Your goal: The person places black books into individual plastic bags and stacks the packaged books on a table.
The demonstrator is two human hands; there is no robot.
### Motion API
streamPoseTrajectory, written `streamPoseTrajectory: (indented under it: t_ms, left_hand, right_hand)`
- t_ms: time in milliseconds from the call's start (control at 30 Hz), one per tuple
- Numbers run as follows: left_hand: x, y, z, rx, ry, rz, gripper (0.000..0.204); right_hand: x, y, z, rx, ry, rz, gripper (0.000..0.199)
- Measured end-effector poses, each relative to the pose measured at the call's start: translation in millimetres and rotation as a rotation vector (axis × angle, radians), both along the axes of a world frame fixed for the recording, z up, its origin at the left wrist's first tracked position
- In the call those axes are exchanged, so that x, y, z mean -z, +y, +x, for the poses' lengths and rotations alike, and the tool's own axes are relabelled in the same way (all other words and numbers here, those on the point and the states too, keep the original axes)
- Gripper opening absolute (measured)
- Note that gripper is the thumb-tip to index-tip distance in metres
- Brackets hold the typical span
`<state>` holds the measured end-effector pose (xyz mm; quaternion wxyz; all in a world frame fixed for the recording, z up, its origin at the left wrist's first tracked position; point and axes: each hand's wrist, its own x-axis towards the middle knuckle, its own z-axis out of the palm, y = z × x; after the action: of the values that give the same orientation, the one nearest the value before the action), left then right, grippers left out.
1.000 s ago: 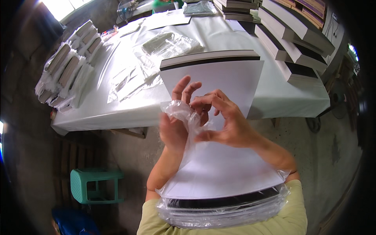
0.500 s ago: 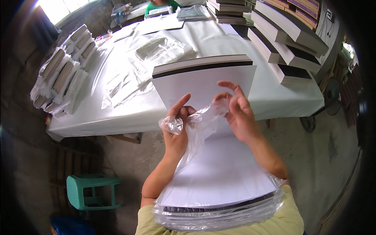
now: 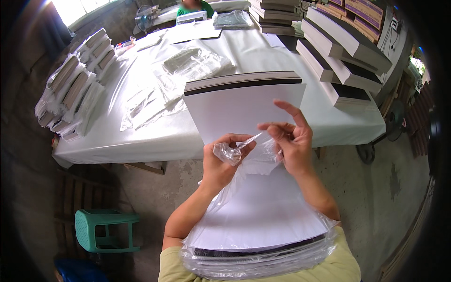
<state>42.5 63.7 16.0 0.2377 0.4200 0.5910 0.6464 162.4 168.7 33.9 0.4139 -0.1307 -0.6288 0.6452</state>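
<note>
Clear film (image 3: 264,160) spanned the hands I watched: the left hand (image 3: 221,162) clamped on a bunch, the right hand (image 3: 295,145) partly spread, its grip impossible to tell. Separating film seemed underway, needing a finer pinch; white sheets (image 3: 258,211) sat bodyward.

Left hand (image 3: 218,165), seemingly part-hidden by plastic (image 3: 227,153)
</note>
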Motion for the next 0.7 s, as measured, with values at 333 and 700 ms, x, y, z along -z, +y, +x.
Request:
streamPoseTrajectory:
  t_ms: [333, 700]
  left_hand:
    - [1, 2, 5, -0.133, 0.124, 0.065, 0.015]
    - [-2, 7, 2, -0.003, 0.267, 0.144, 0.028]
  right_hand:
    - [8, 8, -7, 0.087, 0.127, 0.089, 0.044]
    - [12, 2, -2, -0.03, -0.051, 0.048, 0.009]
